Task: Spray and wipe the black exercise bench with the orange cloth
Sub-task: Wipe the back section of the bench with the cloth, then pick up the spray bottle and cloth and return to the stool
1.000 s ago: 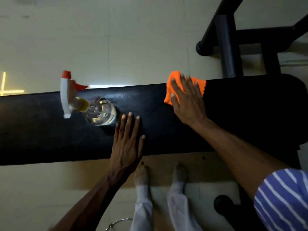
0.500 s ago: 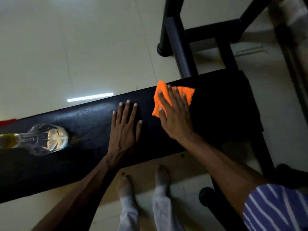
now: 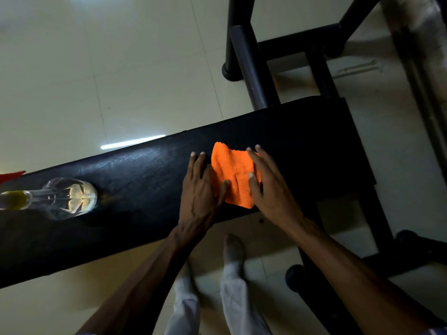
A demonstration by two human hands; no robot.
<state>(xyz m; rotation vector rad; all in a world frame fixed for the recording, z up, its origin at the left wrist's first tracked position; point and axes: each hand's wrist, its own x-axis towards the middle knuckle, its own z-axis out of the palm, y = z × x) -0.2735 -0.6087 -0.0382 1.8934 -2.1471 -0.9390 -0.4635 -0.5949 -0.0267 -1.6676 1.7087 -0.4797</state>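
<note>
Orange cloth (image 3: pixel 233 175) sits flat on top of the black exercise bench (image 3: pixel 145 180), a bit rumpled, toward the end of the pad nearest the black metal frame (image 3: pixel 251 68). Both hands are on it from opposite sides. The left hand (image 3: pixel 202 192) lies flat on the pad, fingers straight and close together, thumb touching the cloth's edge, not gripping anything. The right hand (image 3: pixel 271 187) rests over the cloth's other side, fingers spread and slightly lifted, thumb pressing down on the fabric; it isn't closed around the cloth either. Way down the bench from the cloth, a clear spray bottle (image 3: pixel 65 198) stands on the pad, only partly in view. Pale floor tiles (image 3: pixel 121 68) lie beyond the bench.
</note>
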